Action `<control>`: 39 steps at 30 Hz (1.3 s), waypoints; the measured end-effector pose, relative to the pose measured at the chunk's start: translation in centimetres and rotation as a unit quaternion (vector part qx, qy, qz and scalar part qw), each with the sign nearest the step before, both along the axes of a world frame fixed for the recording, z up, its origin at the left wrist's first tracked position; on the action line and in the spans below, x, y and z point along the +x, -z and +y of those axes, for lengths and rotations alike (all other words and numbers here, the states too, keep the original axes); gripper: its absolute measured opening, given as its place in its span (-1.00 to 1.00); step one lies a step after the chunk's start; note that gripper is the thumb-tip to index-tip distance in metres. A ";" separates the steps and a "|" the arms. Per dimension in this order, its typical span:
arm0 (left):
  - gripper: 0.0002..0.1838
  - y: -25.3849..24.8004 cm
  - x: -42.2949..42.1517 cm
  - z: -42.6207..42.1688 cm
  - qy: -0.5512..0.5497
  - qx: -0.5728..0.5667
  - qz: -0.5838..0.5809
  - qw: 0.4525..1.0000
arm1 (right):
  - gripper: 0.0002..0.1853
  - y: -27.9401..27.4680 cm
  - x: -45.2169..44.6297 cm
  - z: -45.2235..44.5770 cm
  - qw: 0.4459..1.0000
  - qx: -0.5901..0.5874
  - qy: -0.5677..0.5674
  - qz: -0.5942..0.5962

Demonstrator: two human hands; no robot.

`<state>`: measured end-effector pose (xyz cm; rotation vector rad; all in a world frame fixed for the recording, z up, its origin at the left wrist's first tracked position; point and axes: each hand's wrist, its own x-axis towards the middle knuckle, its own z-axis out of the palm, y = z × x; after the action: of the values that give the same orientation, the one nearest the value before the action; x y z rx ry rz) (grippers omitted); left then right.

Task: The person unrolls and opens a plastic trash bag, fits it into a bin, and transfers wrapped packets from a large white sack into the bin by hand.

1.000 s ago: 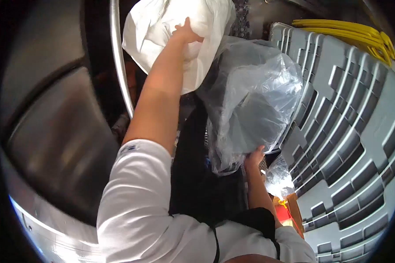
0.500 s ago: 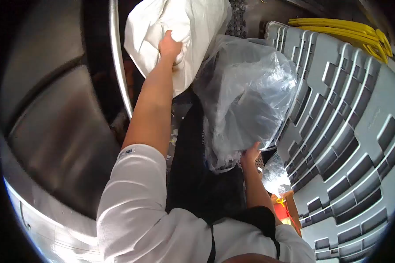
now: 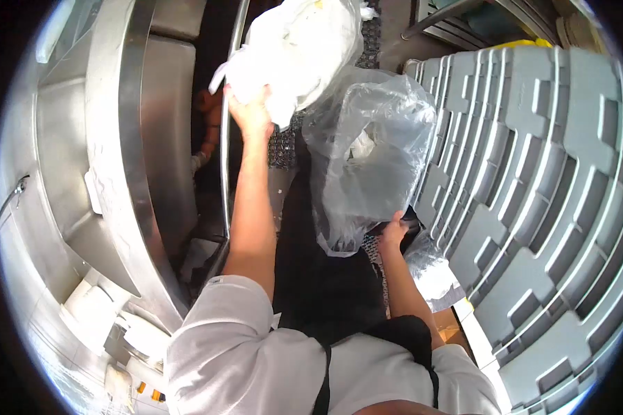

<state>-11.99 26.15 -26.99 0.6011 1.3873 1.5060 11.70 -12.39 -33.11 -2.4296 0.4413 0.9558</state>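
Observation:
At the top of the view, my left hand (image 3: 251, 114) is closed on the lower end of a bulky white bag (image 3: 294, 55), with folds bunched around the fingers. Beside it, a large clear plastic bag (image 3: 377, 162) lines what looks like a bin, its film draped over the rim. A small whitish piece (image 3: 362, 145) shows inside. My right hand (image 3: 394, 232) grips the near right edge of the clear bag, thumb on top and the other fingers mostly hidden. The white bag overlaps the far left part of the clear bag.
Grey ribbed plastic panels (image 3: 533, 180) stand along the right. A steel sink unit (image 3: 135, 173) runs along the left. Dark perforated matting (image 3: 282, 149) covers part of the floor. Another clear bag (image 3: 429, 273) lies near my right forearm, and a rack (image 3: 443, 17) stands at the back.
The white bag has turned and bunched up, and my left hand now holds it at its lower left. The clear bag's opening is spread wider. The camera view has shifted, showing more sink.

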 end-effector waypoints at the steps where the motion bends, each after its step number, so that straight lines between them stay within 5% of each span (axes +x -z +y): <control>1: -0.29 -2.0 -0.4 -1.1 0.026 0.040 -0.027 0.998 | -0.35 -4.7 -1.2 3.1 0.990 0.040 -0.066 -0.119; 3: -0.46 -4.2 -2.0 -3.6 0.116 0.064 -0.049 0.990 | -0.36 -7.8 -1.5 5.3 0.962 0.207 -0.134 -0.117; 7: -0.42 -6.3 -2.7 -11.3 0.177 -0.065 -0.202 0.961 | -0.30 -15.9 0.5 15.6 0.833 0.458 -0.307 0.033; 9: -0.43 -3.8 -4.2 -15.5 0.243 -0.099 -0.318 0.911 | -0.29 -17.0 1.4 18.3 0.782 0.494 -0.309 0.221; 10: -0.43 -4.1 -3.7 -17.1 0.277 -0.145 -0.287 0.905 | -0.29 -17.3 1.7 18.8 0.742 0.507 -0.308 0.313; 11: -0.44 -4.5 -3.1 -18.6 0.314 -0.189 -0.255 0.895 | -0.32 -16.7 1.8 17.7 0.772 0.429 -0.272 0.382; 12: -0.42 -7.6 -0.3 -19.4 0.326 -0.272 -0.105 0.899 | -0.34 -15.6 1.6 15.9 0.791 0.345 -0.231 0.449; 17: -0.34 -6.3 1.8 -22.0 0.278 -0.322 -0.111 0.898 | -0.45 -12.0 0.7 9.4 0.889 0.360 -0.007 0.284; 19: -0.38 -5.5 1.6 -21.7 0.281 -0.346 -0.108 0.889 | -0.43 -6.5 1.3 10.0 0.943 0.248 -0.172 0.141; 22: -0.38 -6.2 2.3 -21.1 0.277 -0.351 -0.096 0.889 | -0.56 0.3 1.1 14.2 0.938 0.034 -0.343 -0.040; 25: -0.38 -7.2 3.5 -20.0 0.305 -0.337 -0.078 0.887 | -0.56 7.6 0.1 15.0 0.967 0.240 -0.085 0.024; 28: -0.37 -5.7 4.2 -19.9 0.338 -0.352 -0.078 0.869 | -0.55 6.2 -0.2 11.5 0.943 0.211 -0.255 0.020; 31: -0.38 -2.9 6.8 -19.7 0.404 -0.369 -0.003 0.837 | -0.57 0.6 -0.8 6.6 0.787 0.015 -0.614 0.059; 34: -0.29 5.6 11.1 -20.6 0.482 -0.301 0.216 0.794 | -0.55 -1.4 -0.7 2.8 0.687 0.005 -0.720 -0.103; 36: -0.19 3.9 15.8 -19.8 0.496 -0.275 0.356 0.743 | -0.55 -1.4 -0.3 2.1 0.698 0.010 -0.712 -0.079; 39: -0.18 7.2 17.7 -21.1 0.560 -0.281 0.511 0.588 | -0.50 -0.9 -0.1 1.3 0.709 0.024 -0.700 -0.077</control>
<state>5.69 5.02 -34.18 1.6237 1.5557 -0.4854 11.57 -11.13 -32.25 -2.4651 -1.7246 1.1422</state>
